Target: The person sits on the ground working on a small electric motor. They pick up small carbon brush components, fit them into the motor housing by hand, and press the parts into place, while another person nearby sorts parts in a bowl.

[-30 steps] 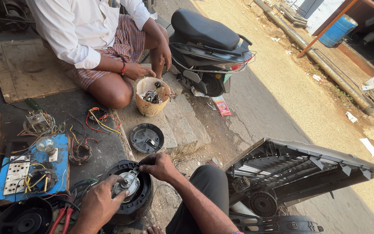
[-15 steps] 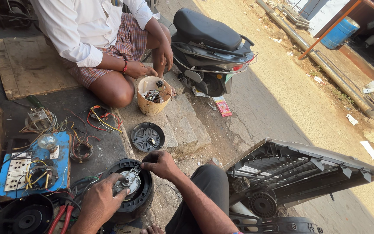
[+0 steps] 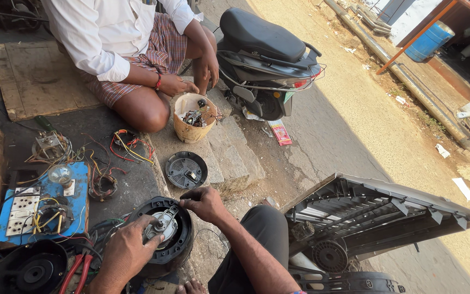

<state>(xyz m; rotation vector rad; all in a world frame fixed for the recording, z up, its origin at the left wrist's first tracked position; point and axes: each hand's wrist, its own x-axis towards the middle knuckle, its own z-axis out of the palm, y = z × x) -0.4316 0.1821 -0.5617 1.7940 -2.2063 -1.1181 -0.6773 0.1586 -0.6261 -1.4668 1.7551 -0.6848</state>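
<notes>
Black plastic, round and ribbed, is what I'm working on in the head view: a motor housing (image 3: 164,237) sits on the stone step edge at the bottom of the frame, between my knees. I have my left hand (image 3: 129,251) laid over its near rim, fingers (image 3: 150,228) curled onto the silver motor core (image 3: 161,224) in the middle, so it grips the core. My right hand (image 3: 205,202) is at the far rim, its fingertips pinched narrow on something too small for me to tell. Just beyond the housing lies a round black vent cover (image 3: 186,170), and past that a tan bucket (image 3: 191,117) of small parts. Left of the housing I see a blue switchboard (image 3: 39,209) with loose wires. Another person in a white shirt sits beside the bucket, one hand (image 3: 178,86) near its rim. A black scooter (image 3: 265,57) is parked on the road
</notes>
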